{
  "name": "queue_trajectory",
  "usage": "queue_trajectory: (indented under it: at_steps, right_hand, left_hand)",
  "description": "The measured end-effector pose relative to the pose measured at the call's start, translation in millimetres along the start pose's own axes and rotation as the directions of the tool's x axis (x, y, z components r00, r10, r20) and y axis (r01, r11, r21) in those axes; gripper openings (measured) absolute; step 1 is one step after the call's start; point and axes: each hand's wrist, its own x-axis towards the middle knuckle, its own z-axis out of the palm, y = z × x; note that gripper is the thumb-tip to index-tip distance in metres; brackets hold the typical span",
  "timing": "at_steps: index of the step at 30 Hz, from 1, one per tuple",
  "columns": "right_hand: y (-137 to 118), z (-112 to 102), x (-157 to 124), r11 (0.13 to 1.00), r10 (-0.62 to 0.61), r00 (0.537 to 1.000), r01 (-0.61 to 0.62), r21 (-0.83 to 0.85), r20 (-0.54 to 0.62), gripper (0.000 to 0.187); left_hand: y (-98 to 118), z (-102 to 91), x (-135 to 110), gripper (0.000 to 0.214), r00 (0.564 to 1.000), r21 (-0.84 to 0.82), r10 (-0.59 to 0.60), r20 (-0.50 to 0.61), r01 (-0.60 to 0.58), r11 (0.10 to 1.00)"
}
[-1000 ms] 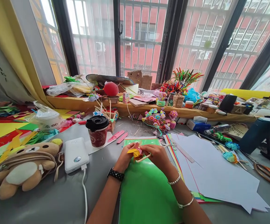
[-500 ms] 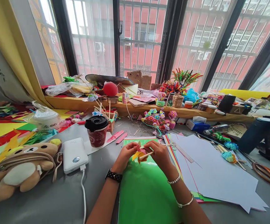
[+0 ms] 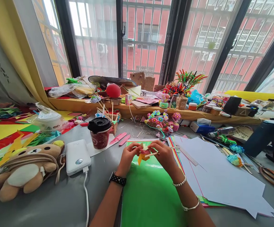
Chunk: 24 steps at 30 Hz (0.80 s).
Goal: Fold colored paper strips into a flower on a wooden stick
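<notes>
Both hands meet over a green sheet [image 3: 148,195] at the table's middle. My left hand [image 3: 128,156] and my right hand [image 3: 163,154] are closed on a small folded paper piece [image 3: 143,154], yellow and pink, held just above the sheet. A thin wooden stick [image 3: 151,154] runs through the piece and lies under my right fingers. A black watch sits on my left wrist; bead bracelets ring the right one.
A lidded red cup [image 3: 100,134] and a white power bank [image 3: 77,156] with its cable stand left of my hands, beside a plush bear [image 3: 25,170]. White and coloured paper sheets [image 3: 217,176] lie to the right. Paper flowers [image 3: 160,121] and craft clutter line the window ledge.
My hands have shifted slightly away from me and turned the folded paper piece on its stick. The yellow part now hangs lower. Nothing else on the table has moved.
</notes>
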Motion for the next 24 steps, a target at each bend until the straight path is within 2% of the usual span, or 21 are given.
queue_trajectory:
  at_steps: [4,7,11,15,20,24]
  right_hand:
    - [5,-5,1,0.992,0.120,0.992,-0.121,-0.025,-0.031,0.014]
    - [7,-6,1,0.981,0.193,0.979,-0.191,0.038,-0.058,0.016]
    - [4,-3,2,0.968,0.225,0.973,-0.218,0.124,-0.049,0.017]
    - [-2,-1,3,0.962,0.221,0.975,-0.214,0.170,-0.023,0.014]
    - [-5,-3,5,0.951,0.249,0.968,-0.239,0.195,-0.028,0.016]
    - [-7,-6,8,0.930,0.259,0.966,-0.256,0.263,0.024,0.021]
  left_hand:
    - [0,1.0,0,0.023,0.987,0.071,0.136,-0.087,-0.130,0.989]
    - [0,3.3,-4,0.015,0.942,0.234,0.312,-0.128,-0.277,0.932]
    - [1,9.2,-12,0.005,0.877,0.435,0.477,-0.057,-0.408,0.803]
    - [0,13.8,-15,0.006,0.855,0.456,0.518,-0.003,-0.460,0.762]
    - [-3,14.6,-15,0.007,0.853,0.460,0.521,0.026,-0.473,0.751]
    - [-4,15.1,-16,0.007,0.846,0.477,0.530,0.055,-0.488,0.731]
